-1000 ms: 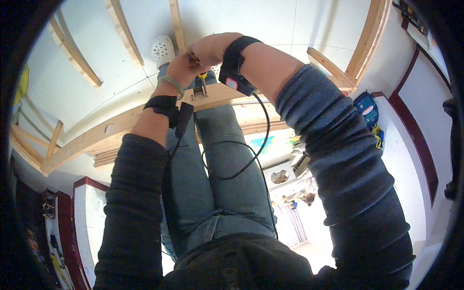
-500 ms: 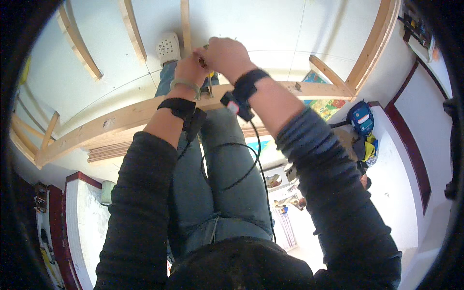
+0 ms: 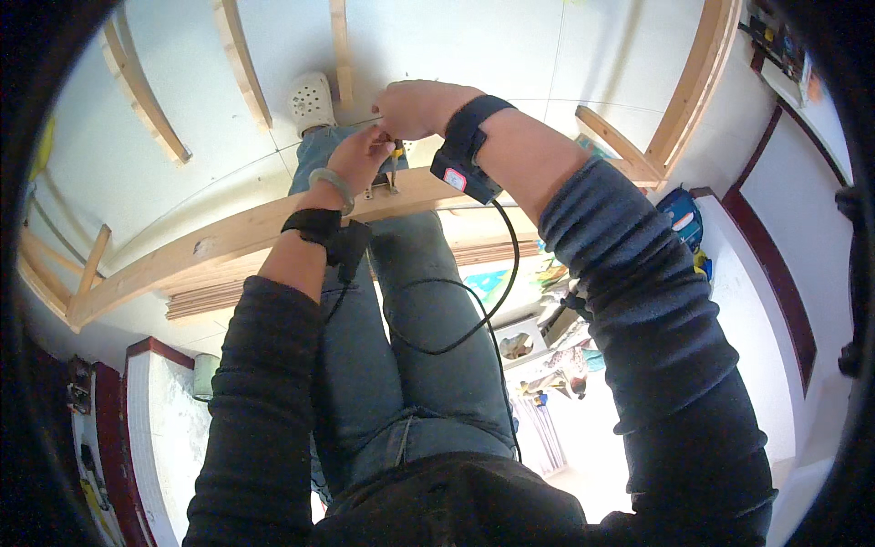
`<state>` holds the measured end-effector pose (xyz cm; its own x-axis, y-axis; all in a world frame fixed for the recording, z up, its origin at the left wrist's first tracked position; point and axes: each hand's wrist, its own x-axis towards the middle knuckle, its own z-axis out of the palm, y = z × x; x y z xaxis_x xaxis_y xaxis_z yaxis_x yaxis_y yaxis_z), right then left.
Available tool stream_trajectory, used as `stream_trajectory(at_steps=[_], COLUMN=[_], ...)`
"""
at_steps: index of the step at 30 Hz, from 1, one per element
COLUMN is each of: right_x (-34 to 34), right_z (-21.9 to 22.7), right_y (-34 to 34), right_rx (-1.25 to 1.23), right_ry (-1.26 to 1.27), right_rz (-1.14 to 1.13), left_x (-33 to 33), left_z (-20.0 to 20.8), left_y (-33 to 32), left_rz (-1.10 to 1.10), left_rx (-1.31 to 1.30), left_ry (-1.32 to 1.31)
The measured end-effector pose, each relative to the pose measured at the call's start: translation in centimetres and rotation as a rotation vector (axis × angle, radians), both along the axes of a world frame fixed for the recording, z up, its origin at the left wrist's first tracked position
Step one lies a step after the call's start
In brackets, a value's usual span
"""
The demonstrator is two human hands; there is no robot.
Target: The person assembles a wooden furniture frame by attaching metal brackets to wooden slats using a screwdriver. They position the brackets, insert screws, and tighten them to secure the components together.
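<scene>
2 bare hands over the beam (image 3: 246, 232). Right hand (image 3: 421, 108) curled, left hand (image 3: 358, 157) fingers bent, both at the yellow screwdriver (image 3: 397, 152); which grips, I can't tell. Its shaft reaches the metal bracket (image 3: 370, 192), already on the beam; I see no screw depth. Beyond beam: pale floor (image 3: 492, 55), white clog (image 3: 311, 102). Nearside: stacked boards (image 3: 210, 292). Off its right end: blue bag (image 3: 682, 219).

The tool (image 3: 398, 150) shows yellow; the beam (image 3: 421, 190) tan.
</scene>
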<state>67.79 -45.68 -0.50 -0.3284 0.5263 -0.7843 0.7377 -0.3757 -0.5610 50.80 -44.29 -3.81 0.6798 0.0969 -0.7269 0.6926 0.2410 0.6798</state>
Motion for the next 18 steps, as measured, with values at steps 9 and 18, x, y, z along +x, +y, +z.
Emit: stream_trajectory(at_steps=[9,18], right_x=[-0.8,-0.9], right_z=[2.8,1.8], right_y=[1.1,2.5], right_rx=[-0.184,-0.097], right_ry=[-0.292,0.065], right_rz=[-0.261,-0.036], left_x=[1.6,-0.6], left_z=[1.7,0.9], left_y=[-0.4,1.6], left_rz=[-0.091,-0.122], left_rx=[0.412,0.314], left_ry=[0.044,-0.006])
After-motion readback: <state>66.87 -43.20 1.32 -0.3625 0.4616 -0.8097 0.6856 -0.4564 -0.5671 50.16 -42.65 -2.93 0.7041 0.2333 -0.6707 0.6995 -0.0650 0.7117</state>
